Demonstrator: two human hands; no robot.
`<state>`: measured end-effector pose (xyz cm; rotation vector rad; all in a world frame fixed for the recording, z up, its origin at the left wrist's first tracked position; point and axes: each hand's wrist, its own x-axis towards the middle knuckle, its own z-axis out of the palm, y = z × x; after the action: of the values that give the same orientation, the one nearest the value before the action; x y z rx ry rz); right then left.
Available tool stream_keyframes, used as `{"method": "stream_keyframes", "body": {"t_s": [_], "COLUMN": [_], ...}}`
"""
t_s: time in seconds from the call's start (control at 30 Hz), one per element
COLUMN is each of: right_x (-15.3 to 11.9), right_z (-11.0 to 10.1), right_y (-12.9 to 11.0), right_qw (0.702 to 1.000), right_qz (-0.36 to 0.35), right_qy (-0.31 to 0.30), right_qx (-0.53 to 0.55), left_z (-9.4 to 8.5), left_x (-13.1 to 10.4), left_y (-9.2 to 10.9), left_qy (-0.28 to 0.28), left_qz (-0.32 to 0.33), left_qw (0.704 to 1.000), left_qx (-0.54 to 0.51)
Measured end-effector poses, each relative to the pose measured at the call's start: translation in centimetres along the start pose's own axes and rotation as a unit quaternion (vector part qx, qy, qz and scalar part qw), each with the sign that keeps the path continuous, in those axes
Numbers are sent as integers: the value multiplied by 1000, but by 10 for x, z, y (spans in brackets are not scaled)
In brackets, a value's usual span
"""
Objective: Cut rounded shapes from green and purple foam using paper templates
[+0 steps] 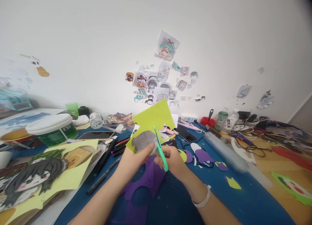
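Observation:
My left hand (pixel 137 157) grips a yellow-green foam or paper sheet (pixel 153 117), its thumb pressing on a grey rounded paper shape (pixel 143 141) laid over the sheet's lower part. My right hand (pixel 172 160) has its fingers through the handle of teal scissors (pixel 161 150). The blades point up and lie along the right edge of the grey shape, against the sheet. Whether the blades are parted I cannot make out. Under my hands lies a purple sheet (pixel 140 204) with rounded holes cut in it.
On the blue mat (pixel 195 199) lie purple and yellow cut pieces (pixel 203 154), several pens (pixel 103 178) and a phone (pixel 186 134). A green-and-white tub (pixel 55 131) and drawings (pixel 34 178) stand left. At right are a clear plastic roll (pixel 225 152) and bottles (pixel 231 121).

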<state>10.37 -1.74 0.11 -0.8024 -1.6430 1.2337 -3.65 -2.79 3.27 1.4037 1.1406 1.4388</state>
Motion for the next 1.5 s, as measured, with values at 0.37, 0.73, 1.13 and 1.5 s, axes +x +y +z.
{"method": "stream_keyframes", "body": {"t_s": [0.37,0.73,1.13,1.5], "right_x": [-1,-1,-1,-2], "right_z": [-3,-4,-6,-2], "right_y": [0,-5,-1,-4], "right_qw": [998,999,999,998], "right_qz": [-10,-5,20,47], "right_qy": [17,-44,-20,-34], "right_qx": [-59,-2,-36,16], "left_z": [-9,-15,-16,-19], "left_x": [0,5,1,1], "left_y": [8,11,14,13], "left_qy": [-83,-106,-129,-162], "left_qz": [-32,4,-33,-90], "left_qw": [996,992,991,983], "left_qx": [23,67,3,-11]}}
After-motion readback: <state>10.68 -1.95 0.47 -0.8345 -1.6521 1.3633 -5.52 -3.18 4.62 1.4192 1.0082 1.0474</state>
